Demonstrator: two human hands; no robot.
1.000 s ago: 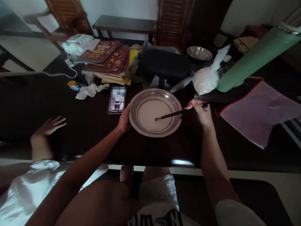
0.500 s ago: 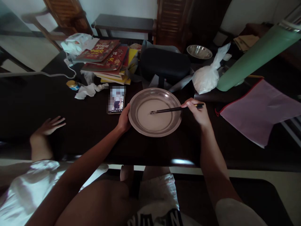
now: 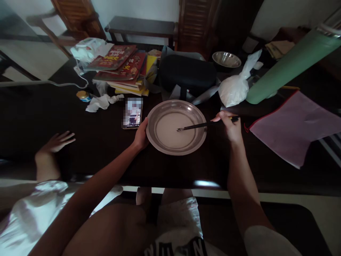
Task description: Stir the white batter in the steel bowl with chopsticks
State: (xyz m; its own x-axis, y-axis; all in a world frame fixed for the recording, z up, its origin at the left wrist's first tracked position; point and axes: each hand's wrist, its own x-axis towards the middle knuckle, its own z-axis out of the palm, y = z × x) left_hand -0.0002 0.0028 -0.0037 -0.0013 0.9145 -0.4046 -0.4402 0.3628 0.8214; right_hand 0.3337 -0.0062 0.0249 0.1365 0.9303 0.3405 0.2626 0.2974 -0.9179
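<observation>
ok so the metal basin (image 3: 176, 151) sits on the dark tabletop (image 3: 170, 172), with the left grip (image 3: 141, 137) clasping its left rim; right grip (image 3: 230, 127), just off to the basin's right, is pinching black chopsticks (image 3: 198, 125) near their right end, tips leftward at the pale liquid (image 3: 173, 139) inside; phone's (image 3: 133, 115) just left, tied white bag (image 3: 233, 90) far right.

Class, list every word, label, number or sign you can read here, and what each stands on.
"中国史", apparently: upper red book, in yellow; its white characters are blurred.
"史": lower red book, in yellow; the rest is blurred or covered.
"N": clothing; neighbouring letters are cut off.
Phone: screen text too small.
Jar: label too small.
</observation>
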